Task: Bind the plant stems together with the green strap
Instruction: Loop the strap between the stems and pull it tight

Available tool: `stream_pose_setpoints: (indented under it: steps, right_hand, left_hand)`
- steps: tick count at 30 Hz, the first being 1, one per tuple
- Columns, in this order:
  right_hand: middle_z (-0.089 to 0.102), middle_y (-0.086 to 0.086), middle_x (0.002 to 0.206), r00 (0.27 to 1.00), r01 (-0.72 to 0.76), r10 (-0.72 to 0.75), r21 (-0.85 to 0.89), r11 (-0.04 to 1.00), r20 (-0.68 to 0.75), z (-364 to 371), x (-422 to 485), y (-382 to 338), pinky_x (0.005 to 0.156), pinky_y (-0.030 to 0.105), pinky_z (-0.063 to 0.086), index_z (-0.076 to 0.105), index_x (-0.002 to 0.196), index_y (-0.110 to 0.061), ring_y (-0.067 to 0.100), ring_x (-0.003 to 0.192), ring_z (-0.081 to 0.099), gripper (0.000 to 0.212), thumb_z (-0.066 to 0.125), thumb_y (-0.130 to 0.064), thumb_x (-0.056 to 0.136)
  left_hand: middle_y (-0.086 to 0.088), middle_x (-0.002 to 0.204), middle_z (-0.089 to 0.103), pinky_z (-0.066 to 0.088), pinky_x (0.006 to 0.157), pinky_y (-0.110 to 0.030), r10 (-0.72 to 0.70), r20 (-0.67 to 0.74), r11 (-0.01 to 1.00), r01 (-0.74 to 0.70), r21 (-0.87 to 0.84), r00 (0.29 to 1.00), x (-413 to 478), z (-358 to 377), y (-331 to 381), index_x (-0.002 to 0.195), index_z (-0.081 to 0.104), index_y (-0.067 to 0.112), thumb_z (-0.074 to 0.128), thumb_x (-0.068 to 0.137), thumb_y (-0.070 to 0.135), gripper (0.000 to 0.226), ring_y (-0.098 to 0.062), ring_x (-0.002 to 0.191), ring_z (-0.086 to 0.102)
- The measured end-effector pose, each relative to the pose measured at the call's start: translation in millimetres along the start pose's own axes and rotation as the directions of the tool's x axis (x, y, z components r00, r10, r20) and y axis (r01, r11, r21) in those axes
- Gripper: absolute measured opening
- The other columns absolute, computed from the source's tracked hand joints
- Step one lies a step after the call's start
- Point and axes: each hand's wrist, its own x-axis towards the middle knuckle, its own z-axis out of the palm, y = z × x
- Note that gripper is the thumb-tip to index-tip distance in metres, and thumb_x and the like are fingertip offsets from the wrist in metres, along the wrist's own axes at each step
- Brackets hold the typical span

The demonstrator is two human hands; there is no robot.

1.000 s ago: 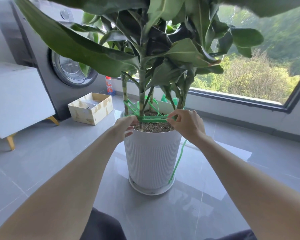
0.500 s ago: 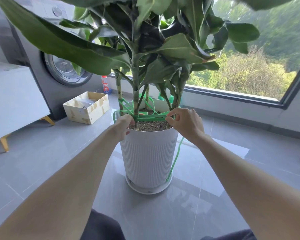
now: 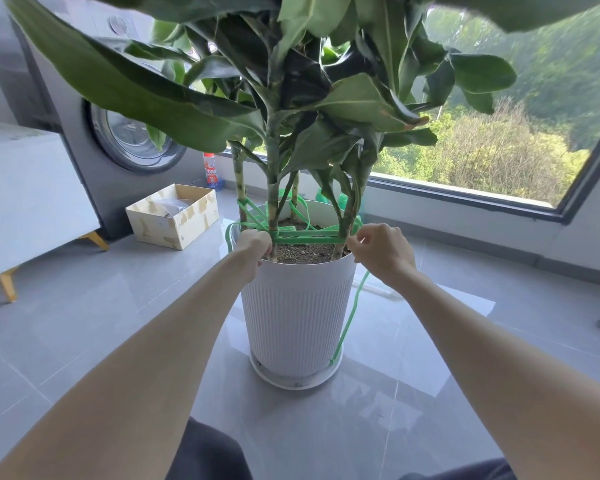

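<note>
At centre frame, over the ribbed white plastic pot (image 3: 297, 317), both hands pinch the flat green plastic strap (image 3: 309, 240): left hand (image 3: 255, 245) at the span's left, right hand (image 3: 383, 252) at its right. It runs taut left-to-right between them, around the banded plant stems (image 3: 272, 188) behind. A second ago, no loop overhung the pot's left rim.
</note>
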Motion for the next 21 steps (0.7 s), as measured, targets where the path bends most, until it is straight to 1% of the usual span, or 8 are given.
stream_pose_setpoints:
  steps: [1,3,4,7,10,15,17,21]
  right_hand:
    - [0.071,0.001,0.079,0.999,-0.031,0.031,0.012,0.999,0.027,0.9,1.8,1.4,0.051,0.023,0.033,0.066,0.078,-0.023,0.022,0.074,0.06,0.017,0.054,-0.028,0.088]
    - [0.071,0.002,0.089,0.994,-0.094,0.09,0.052,0.994,0.063,2.5,5.6,3.8,0.059,0.027,0.041,0.068,0.091,-0.022,0.022,0.084,0.061,0.015,0.053,-0.025,0.088]
    - [0.07,0.003,0.094,0.991,-0.124,0.118,0.091,0.988,0.067,3.0,7.5,5.0,0.066,0.028,0.046,0.068,0.095,-0.021,0.022,0.089,0.061,0.017,0.053,-0.022,0.088]
    - [0.066,0.003,0.096,0.985,-0.17,0.162,0.227,0.959,0.057,2.6,11.3,5.6,0.075,0.028,0.047,0.068,0.102,-0.015,0.019,0.091,0.059,0.019,0.054,-0.018,0.089]
    - [0.062,0.0,0.09,0.985,-0.172,0.162,0.295,0.94,0.06,2.8,13.2,3.3,0.072,0.025,0.041,0.067,0.106,-0.014,0.015,0.085,0.055,0.02,0.053,-0.016,0.091]
    - [0.067,0.002,0.093,0.981,-0.194,0.192,0.351,0.916,0.04,11.7,19.0,3.9,0.066,0.023,0.042,0.067,0.099,-0.016,0.014,0.079,0.055,0.019,0.051,-0.01,0.092]
    - [0.068,0.003,0.093,0.978,-0.207,0.206,0.366,0.907,0.043,15.8,21.2,5.3,0.073,0.027,0.048,0.066,0.094,-0.018,0.014,0.081,0.057,0.023,0.048,-0.004,0.091]
    - [0.066,0.003,0.089,0.972,-0.232,0.23,0.403,0.886,0.053,21.3,24.6,9.2,0.088,0.035,0.052,0.062,0.09,-0.016,0.016,0.087,0.059,0.032,0.041,0.008,0.086]
  left_hand:
    - [-0.008,0.074,0.045,0.033,0.057,-0.024,0.017,-0.031,1.0,-0.017,-0.016,0.999,1.7,-1.5,-1.4,0.08,0.056,0.0,0.038,0.084,-0.007,0.019,-0.016,0.063,0.037]
    - [-0.008,0.083,0.053,0.035,0.059,-0.025,0.049,-0.065,0.998,-0.052,-0.045,0.997,6.0,-8.6,-6.6,0.112,0.061,0.001,0.042,0.088,-0.001,0.031,-0.015,0.067,0.041]
    - [-0.01,0.093,0.059,0.039,0.063,-0.027,0.077,-0.08,0.996,-0.08,-0.044,0.994,7.5,-13.4,-8.6,0.117,0.062,0.004,0.044,0.089,0.001,0.033,-0.018,0.074,0.047]
    - [-0.012,0.118,0.061,0.045,0.079,-0.033,0.15,-0.159,0.989,-0.148,0.021,0.976,14.2,-27.4,-15.8,0.114,0.065,0.01,0.046,0.092,0.003,0.03,-0.03,0.106,0.055]
    - [-0.012,0.112,0.058,0.046,0.081,-0.033,0.18,-0.199,0.983,-0.17,0.066,0.963,18.8,-37.6,-20.3,0.11,0.063,0.012,0.043,0.092,0.003,0.029,-0.031,0.1,0.052]
    - [-0.009,0.132,0.054,0.044,0.087,-0.03,0.23,-0.2,0.964,-0.195,0.181,0.952,33.8,-44.5,-24.7,0.124,0.059,0.011,0.05,0.093,0.013,0.032,-0.029,0.118,0.051]
    - [-0.008,0.14,0.048,0.04,0.088,-0.028,0.261,-0.168,0.944,-0.215,0.25,0.951,41.2,-44.8,-25.6,0.125,0.059,0.012,0.047,0.093,0.011,0.034,-0.028,0.125,0.045]
    - [-0.001,0.153,0.028,0.034,0.1,-0.03,0.269,-0.108,0.899,-0.209,0.385,0.957,51.7,-39.6,-26.5,0.133,0.053,0.012,0.035,0.091,0.004,0.046,-0.027,0.138,0.026]
